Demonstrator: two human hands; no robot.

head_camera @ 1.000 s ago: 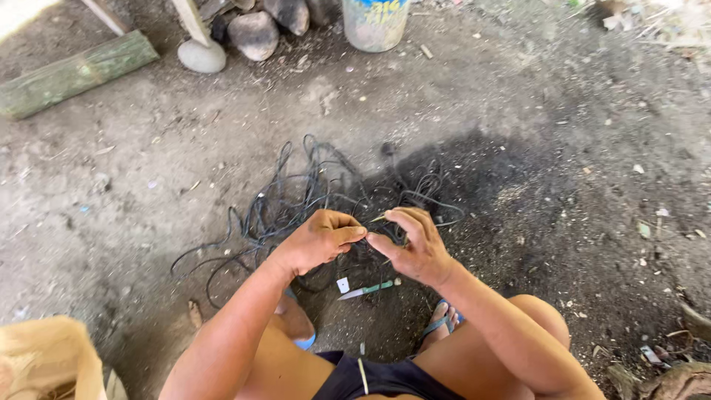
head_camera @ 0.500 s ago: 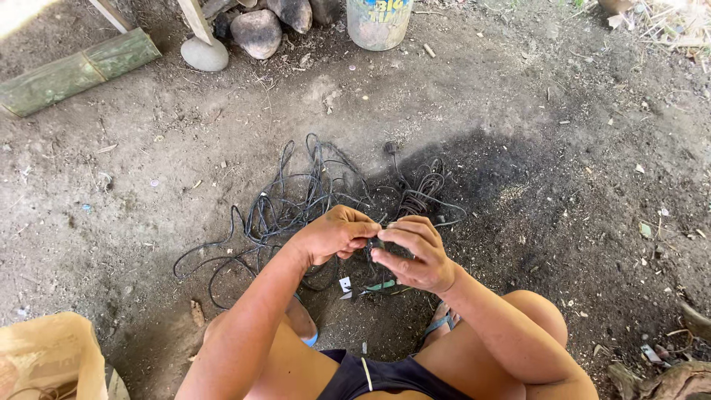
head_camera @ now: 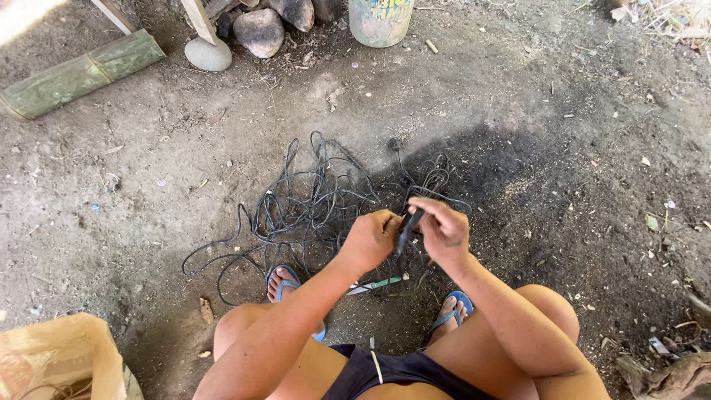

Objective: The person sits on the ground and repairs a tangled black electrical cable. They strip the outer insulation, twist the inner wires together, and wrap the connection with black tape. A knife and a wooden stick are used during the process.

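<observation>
Squatting over the dirt ground [head_camera: 563,148], you have both knees at the near edge of the view and a blue sandal [head_camera: 287,285] under each foot. A green-handled tool [head_camera: 378,284] lies on the dirt between your feet, just below your hands.

Your left hand [head_camera: 370,241] is curled nearly to a fist, fingers closed around the lower end of a short black cable piece [head_camera: 408,228]. Your right hand [head_camera: 444,230] meets it from the other side, thumb and forefinger pinched narrow on the upper end, the other fingers loosely bent. The cable piece stands tilted between the two hands, which almost touch.

Just beyond your knuckles a tangle of black wire [head_camera: 311,207] spreads across the middle of the ground, loops trailing out to the left.

Near the far edge sit a green bamboo length [head_camera: 81,74] at the left corner, several rounded stones [head_camera: 255,33], and a pale bucket [head_camera: 381,18]. A tan sack [head_camera: 55,355] fills the near left corner.
</observation>
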